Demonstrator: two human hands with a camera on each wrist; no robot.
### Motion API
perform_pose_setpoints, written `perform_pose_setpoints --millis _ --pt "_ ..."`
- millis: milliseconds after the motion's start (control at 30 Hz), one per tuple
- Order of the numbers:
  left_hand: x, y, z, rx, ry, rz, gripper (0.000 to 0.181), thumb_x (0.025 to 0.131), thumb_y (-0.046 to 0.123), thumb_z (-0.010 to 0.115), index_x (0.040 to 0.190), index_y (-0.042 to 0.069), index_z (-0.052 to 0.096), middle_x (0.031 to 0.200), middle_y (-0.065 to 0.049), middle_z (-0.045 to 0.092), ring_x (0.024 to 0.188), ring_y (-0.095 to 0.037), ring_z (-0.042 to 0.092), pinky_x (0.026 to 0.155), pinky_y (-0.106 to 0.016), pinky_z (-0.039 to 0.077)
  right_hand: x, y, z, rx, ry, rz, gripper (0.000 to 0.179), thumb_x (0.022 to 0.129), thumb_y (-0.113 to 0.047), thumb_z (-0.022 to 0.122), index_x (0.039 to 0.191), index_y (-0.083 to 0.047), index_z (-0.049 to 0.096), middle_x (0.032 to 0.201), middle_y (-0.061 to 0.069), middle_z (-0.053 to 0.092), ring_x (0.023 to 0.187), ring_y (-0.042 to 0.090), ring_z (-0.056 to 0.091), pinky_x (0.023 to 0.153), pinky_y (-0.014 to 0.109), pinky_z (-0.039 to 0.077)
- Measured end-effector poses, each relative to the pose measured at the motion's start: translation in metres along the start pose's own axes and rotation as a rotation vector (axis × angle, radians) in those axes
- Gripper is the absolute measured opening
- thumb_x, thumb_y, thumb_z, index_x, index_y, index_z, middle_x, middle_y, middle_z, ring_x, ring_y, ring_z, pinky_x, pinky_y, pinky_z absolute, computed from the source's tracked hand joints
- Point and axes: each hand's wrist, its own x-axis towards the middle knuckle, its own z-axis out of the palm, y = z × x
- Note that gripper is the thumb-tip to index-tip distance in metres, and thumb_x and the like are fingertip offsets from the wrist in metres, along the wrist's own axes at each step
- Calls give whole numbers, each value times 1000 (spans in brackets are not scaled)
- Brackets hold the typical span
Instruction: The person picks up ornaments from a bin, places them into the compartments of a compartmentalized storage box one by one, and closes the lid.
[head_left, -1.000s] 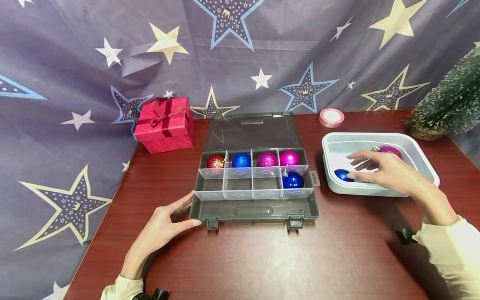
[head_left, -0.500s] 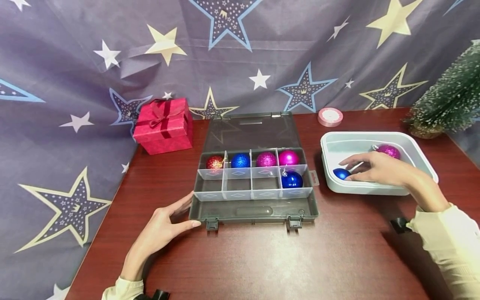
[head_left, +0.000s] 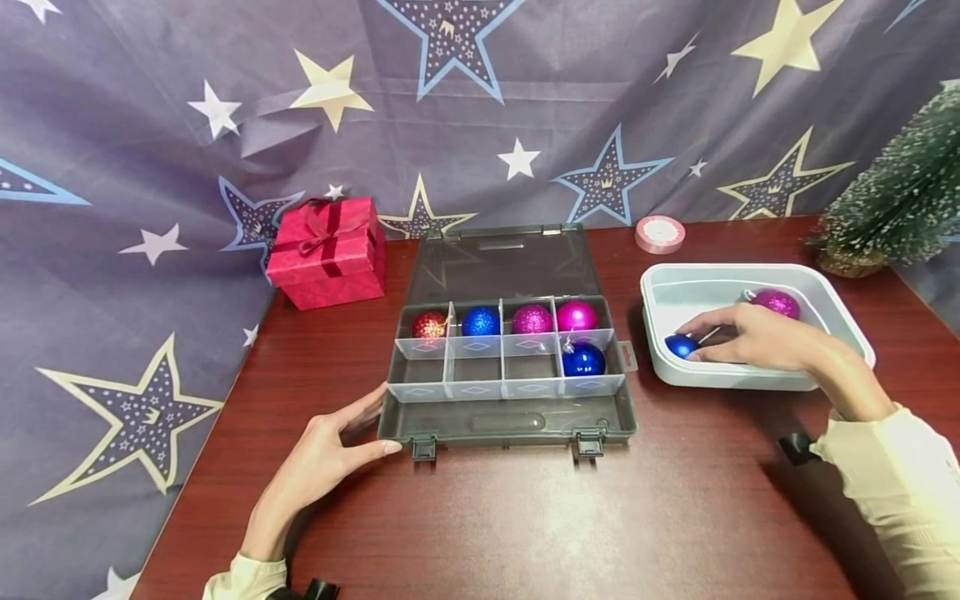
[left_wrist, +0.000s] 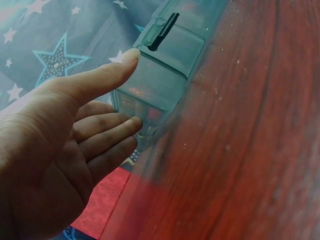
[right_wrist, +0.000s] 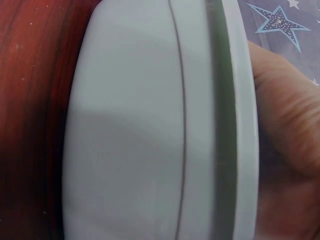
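A clear grey organizer box (head_left: 510, 421) lies with its lid raised. Its back row holds a red glitter Christmas ball (head_left: 430, 325), a blue glitter ball (head_left: 481, 321), a magenta glitter ball (head_left: 532, 320) and a smooth pink ball (head_left: 577, 317). A shiny blue ball (head_left: 583, 359) sits in the front right compartment. My left hand (head_left: 322, 454) rests at the box's left front corner, fingers extended; the left wrist view shows its thumb (left_wrist: 112, 72) along the wall. Inside the white tub (head_left: 757, 273), my right hand (head_left: 765, 337) pinches a blue Christmas ball (head_left: 679, 345) between thumb and fingers.
Another magenta glitter ball (head_left: 777, 302) lies in the tub. Behind stand a ribbon roll (head_left: 660, 234) and a small frosted Christmas tree (head_left: 896, 187). A red gift box (head_left: 327, 254) is at the back left, before a star-patterned cloth (head_left: 225, 150).
My right hand has moved slightly left and lower into the tub, its fingers closing round the blue ball. The left hand stays at the box corner.
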Motion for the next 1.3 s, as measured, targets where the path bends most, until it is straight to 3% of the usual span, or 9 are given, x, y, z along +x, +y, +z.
perform_pose_setpoints --millis 167,433,667,867,1033,1300 --pt "0 0 0 -6 -2 -1 77 86 29 88 153 13 53 143 -1 62 124 -17 63 98 -12 43 -2 0 1 -15 23 24 34 92 -17 80 124 -5 74 111 0 75 95 8 63 85 22 50" --pt "0 0 1 -15 -5 9 76 87 26 87 152 9 53 143 -4 61 124 -20 62 98 -13 44 -8 2 -4 -58 130 11 39 94 -25 79 129 -10 72 119 7 74 105 16 65 86 22 48" --pt "1 0 0 -15 -7 1 77 87 28 87 153 11 52 144 -2 61 125 -18 62 98 -13 44 -14 3 -5 -2 243 -6 43 89 -16 84 129 -6 72 110 8 76 88 0 66 76 10 46" --pt "0 0 0 -21 -4 1 77 86 27 87 153 11 52 143 -3 61 124 -19 62 98 -13 44 -17 0 -6 124 292 -59 39 90 -3 80 128 -2 71 105 2 76 87 2 69 73 13 51" --pt "0 -1 0 -22 -3 -3 77 86 27 87 153 11 52 143 -2 61 124 -19 62 98 -13 44 -18 -6 -10 141 320 -73 37 91 -1 78 127 -3 71 104 -7 76 88 1 70 72 14 52" --pt "0 -1 0 -10 0 -4 77 86 28 87 153 11 53 143 -3 62 124 -18 63 97 -13 44 -15 -17 -13 153 372 -154 36 88 5 78 123 -3 74 104 -4 76 91 2 70 73 14 53"
